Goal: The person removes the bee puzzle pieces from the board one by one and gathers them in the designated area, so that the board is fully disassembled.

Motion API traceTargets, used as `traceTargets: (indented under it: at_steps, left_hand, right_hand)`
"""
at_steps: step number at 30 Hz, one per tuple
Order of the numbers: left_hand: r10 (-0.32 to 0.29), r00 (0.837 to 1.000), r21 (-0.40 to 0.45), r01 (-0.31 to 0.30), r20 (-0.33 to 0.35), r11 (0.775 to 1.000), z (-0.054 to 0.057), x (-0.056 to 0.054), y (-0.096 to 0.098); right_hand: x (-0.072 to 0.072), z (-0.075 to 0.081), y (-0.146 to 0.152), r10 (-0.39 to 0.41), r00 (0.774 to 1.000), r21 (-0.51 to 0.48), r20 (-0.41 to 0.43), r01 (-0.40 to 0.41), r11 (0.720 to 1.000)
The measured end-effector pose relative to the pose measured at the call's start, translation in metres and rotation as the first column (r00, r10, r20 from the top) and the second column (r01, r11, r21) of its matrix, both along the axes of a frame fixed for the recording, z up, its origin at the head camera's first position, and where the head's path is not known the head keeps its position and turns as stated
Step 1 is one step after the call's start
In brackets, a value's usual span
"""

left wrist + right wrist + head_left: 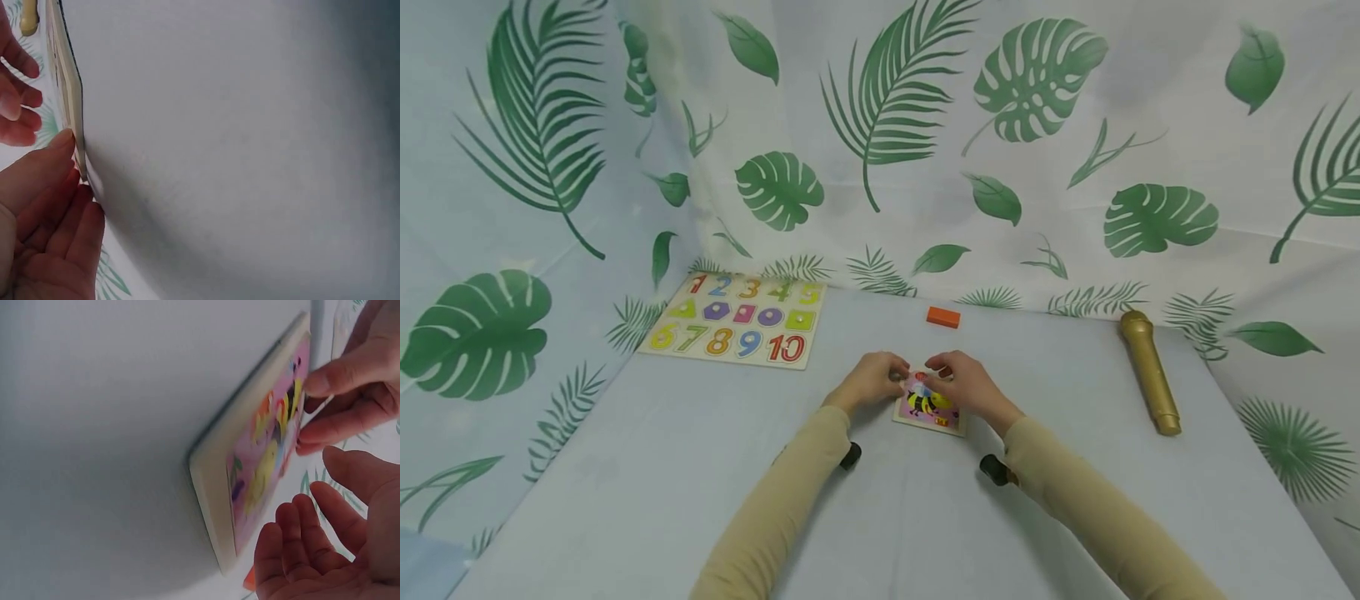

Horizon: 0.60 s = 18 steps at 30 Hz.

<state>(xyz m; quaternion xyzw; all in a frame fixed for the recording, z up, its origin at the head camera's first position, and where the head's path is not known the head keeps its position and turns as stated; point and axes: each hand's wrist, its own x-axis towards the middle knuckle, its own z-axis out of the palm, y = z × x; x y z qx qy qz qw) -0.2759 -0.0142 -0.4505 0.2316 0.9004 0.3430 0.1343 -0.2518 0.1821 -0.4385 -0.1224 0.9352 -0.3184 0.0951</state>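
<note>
A small wooden bee puzzle (927,406), pink with a yellow-and-black bee, lies flat on the white table between both hands. My left hand (874,380) pinches its far left corner; in the left wrist view the thumb (61,142) lies on the board's edge (72,94) with the fingers beyond it. Over the far right side of the puzzle hovers my right hand (967,386). Its fingers (300,540) are spread and loosely bent in the right wrist view, apart from the pink picture (259,469), with nothing between them.
A number-and-shape puzzle board (735,323) lies at the back left. Behind the hands is an orange block (943,317). To the right lies a gold microphone (1151,373). Leaf-printed cloth (925,217) hangs along the back and sides of the table.
</note>
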Motion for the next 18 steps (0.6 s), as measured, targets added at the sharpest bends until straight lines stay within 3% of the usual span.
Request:
traceTargets:
  at_steps: [10,18]
  left_hand:
    - [-0.022,0.997,-0.019,0.021,-0.068,1.000,-0.003,0.003,-0.002]
    - [-0.011,0.999,-0.036,0.009,-0.047,0.999,-0.002,0.003,-0.005]
  right_hand:
    - [0.000,-0.007,-0.011,0.020,0.999,0.023,-0.029,-0.020,1.000]
    - [-0.005,-0.010,-0.016,0.040,0.998,0.035,-0.043,-0.038,0.999]
